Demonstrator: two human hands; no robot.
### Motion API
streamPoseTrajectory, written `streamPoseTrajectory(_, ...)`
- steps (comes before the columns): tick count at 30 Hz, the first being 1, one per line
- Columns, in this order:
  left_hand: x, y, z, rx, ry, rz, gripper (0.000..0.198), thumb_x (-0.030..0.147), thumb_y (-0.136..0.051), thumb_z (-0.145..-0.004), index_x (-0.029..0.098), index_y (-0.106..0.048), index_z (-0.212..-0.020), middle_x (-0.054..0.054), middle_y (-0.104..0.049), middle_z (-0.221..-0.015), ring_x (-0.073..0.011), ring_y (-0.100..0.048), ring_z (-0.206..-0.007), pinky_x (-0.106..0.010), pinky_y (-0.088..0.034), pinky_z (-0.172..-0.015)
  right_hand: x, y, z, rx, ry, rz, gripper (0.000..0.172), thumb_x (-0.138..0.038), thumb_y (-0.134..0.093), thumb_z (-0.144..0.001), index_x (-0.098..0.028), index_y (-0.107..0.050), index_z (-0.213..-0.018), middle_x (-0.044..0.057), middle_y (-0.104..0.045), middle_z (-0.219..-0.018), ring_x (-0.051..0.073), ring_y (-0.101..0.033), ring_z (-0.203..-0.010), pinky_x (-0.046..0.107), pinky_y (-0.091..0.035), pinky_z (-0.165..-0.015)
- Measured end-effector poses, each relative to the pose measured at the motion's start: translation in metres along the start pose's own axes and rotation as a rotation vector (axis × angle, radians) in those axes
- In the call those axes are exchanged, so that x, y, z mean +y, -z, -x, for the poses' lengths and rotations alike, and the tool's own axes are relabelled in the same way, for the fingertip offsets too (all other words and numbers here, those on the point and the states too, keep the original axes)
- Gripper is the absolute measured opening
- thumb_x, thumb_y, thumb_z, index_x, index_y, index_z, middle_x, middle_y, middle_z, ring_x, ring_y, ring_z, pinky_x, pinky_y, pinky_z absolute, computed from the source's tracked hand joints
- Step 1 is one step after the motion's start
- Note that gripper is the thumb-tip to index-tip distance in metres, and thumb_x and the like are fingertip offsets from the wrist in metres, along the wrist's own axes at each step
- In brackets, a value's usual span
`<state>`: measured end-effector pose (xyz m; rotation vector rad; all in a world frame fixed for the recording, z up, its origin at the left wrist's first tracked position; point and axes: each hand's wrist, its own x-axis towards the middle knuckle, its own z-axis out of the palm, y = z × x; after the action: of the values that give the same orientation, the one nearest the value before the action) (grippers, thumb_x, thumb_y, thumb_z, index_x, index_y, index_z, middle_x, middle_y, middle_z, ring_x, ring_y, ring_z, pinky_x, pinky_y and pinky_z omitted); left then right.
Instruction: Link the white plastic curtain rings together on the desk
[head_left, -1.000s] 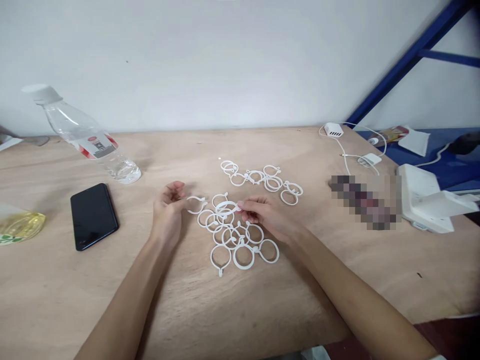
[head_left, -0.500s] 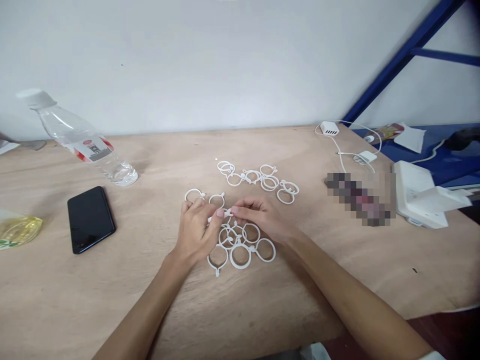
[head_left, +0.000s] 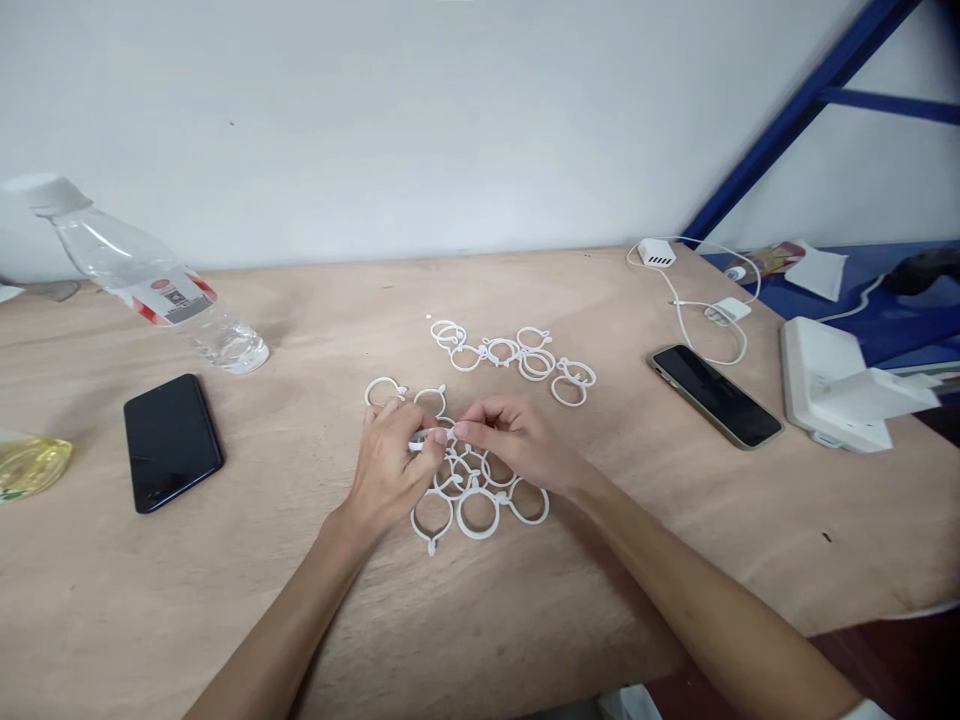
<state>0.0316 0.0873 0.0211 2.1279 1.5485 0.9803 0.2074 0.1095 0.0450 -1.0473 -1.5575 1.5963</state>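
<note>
White plastic curtain rings with small eyelets lie in a loose cluster (head_left: 478, 512) around and in front of my hands. My left hand (head_left: 391, 462) is closed, thumb and fingers pinching one curtain ring (head_left: 421, 436) just above the others. Close beside it, my right hand (head_left: 525, 448) pinches the same ring's small end piece between thumb and forefinger. The fingers cover part of this ring. Beyond my hands, a second group of curtain rings (head_left: 534, 365) lies on the wooden table (head_left: 300, 610).
At left are a water bottle (head_left: 176, 290), a black phone (head_left: 172, 440) and a bottle of yellow liquid (head_left: 34, 465). Another phone (head_left: 716, 395), a charger (head_left: 656, 252) with a white cable and a white power adapter (head_left: 840, 390) lie at right. A wall stands behind.
The held curtain ring has turned, so more of its loop shows at my left fingers. Both hands stay in nearly the same place. The view has shifted slightly to the right.
</note>
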Motion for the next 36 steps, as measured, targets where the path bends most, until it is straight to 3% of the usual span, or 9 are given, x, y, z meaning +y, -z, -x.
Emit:
streamPoseTrajectory(5,-0.018,0.014,-0.006,0.153,0.121,0.038,0.04,0.036,-0.027,-0.095,0.021,-0.064,-0.096,-0.006,-0.066,-0.093,-0.023,-0.056,-0.091,-0.04,-0.039,-0.085,0.004,0.007,0.001,0.05,0.004,0.195,0.021,-0.034,-0.062,-0.081,-0.016,-0.065,-0.071,-0.002,-0.056,-0.061,0.009,-0.044,-0.053,0.023,-0.031,-0.048)
streamPoseTrajectory(6,-0.024,0.018,-0.007,0.18,0.142,-0.033,0.035,0.035,-0.033,-0.093,0.021,-0.064,-0.098,-0.006,-0.066,-0.099,-0.0243,-0.055,-0.097,-0.042,-0.038,-0.091,0.005,0.008,0.0,0.038,0.024,0.261,0.019,-0.031,-0.061,-0.081,-0.016,-0.065,-0.07,-0.002,-0.057,-0.062,0.009,-0.045,-0.054,0.023,-0.032,-0.049)
streamPoseTrajectory(10,-0.044,0.026,-0.008,0.026,0.166,-0.292,0.025,0.03,-0.052,-0.084,0.025,-0.065,-0.105,-0.005,-0.063,-0.118,-0.0286,-0.05,-0.111,-0.047,-0.032,-0.096,0.008,0.01,-0.002,0.065,0.207,0.608,0.028,-0.026,-0.059,-0.083,-0.016,-0.06,-0.056,-0.001,-0.055,-0.059,0.011,-0.046,-0.059,0.027,-0.034,-0.059)
streamPoseTrajectory(14,-0.048,0.025,-0.008,-0.012,0.185,-0.297,0.016,0.03,-0.052,-0.086,0.024,-0.067,-0.087,-0.006,-0.069,-0.105,-0.0288,-0.052,-0.104,-0.049,-0.033,-0.094,0.011,0.01,-0.005,0.209,0.213,0.77,0.038,-0.029,-0.053,-0.088,-0.017,-0.052,-0.051,-0.001,-0.051,-0.054,0.012,-0.043,-0.058,0.029,-0.033,-0.063)
streamPoseTrajectory(18,-0.033,0.022,-0.008,0.016,0.191,-0.12,0.017,0.036,-0.059,-0.083,0.023,-0.069,-0.083,-0.004,-0.072,-0.09,-0.0259,-0.054,-0.093,-0.046,-0.036,-0.091,0.011,0.007,-0.005,0.285,0.202,0.658,0.025,-0.029,-0.055,-0.087,-0.018,-0.064,-0.067,0.001,-0.059,-0.062,0.014,-0.049,-0.061,0.029,-0.037,-0.065)
streamPoseTrajectory(22,-0.007,0.016,-0.005,0.007,0.168,0.114,0.016,0.036,-0.061,-0.083,0.023,-0.071,-0.084,-0.003,-0.069,-0.085,-0.0214,-0.057,-0.087,-0.039,-0.041,-0.085,0.007,-0.001,-0.002,0.204,0.162,0.405,0.022,-0.036,-0.06,-0.085,-0.018,-0.071,-0.092,0.002,-0.067,-0.077,0.015,-0.056,-0.07,0.027,-0.041,-0.065)
streamPoseTrajectory(29,0.011,0.011,-0.001,0.039,0.166,0.25,0.014,0.035,-0.066,-0.08,0.022,-0.07,-0.081,-0.001,-0.065,-0.077,-0.018,-0.058,-0.078,-0.034,-0.046,-0.077,0.005,-0.005,0.0,0.107,0.027,0.09,0.026,-0.04,-0.059,-0.085,-0.017,-0.069,-0.077,-0.002,-0.057,-0.063,0.01,-0.045,-0.055,0.023,-0.033,-0.051)
streamPoseTrajectory(32,0.011,0.011,-0.001,0.09,0.162,0.189,0.025,0.039,-0.067,-0.078,0.02,-0.067,-0.094,-0.004,-0.066,-0.09,-0.0199,-0.058,-0.087,-0.034,-0.047,-0.08,0.002,-0.005,0.001,0.063,-0.024,-0.014,0.031,-0.042,-0.061,-0.083,-0.016,-0.064,-0.067,-0.004,-0.05,-0.057,0.008,-0.041,-0.051,0.023,-0.03,-0.049)
streamPoseTrajectory(36,0.011,0.013,-0.003,0.022,0.127,0.24,0.032,0.043,-0.053,-0.087,0.019,-0.065,-0.103,-0.008,-0.065,-0.106,-0.0221,-0.059,-0.099,-0.037,-0.047,-0.089,-0.003,-0.008,0.002,0.02,-0.074,-0.057,0.032,-0.04,-0.06,-0.082,-0.016,-0.06,-0.06,-0.003,-0.051,-0.056,0.008,-0.041,-0.049,0.023,-0.03,-0.047)
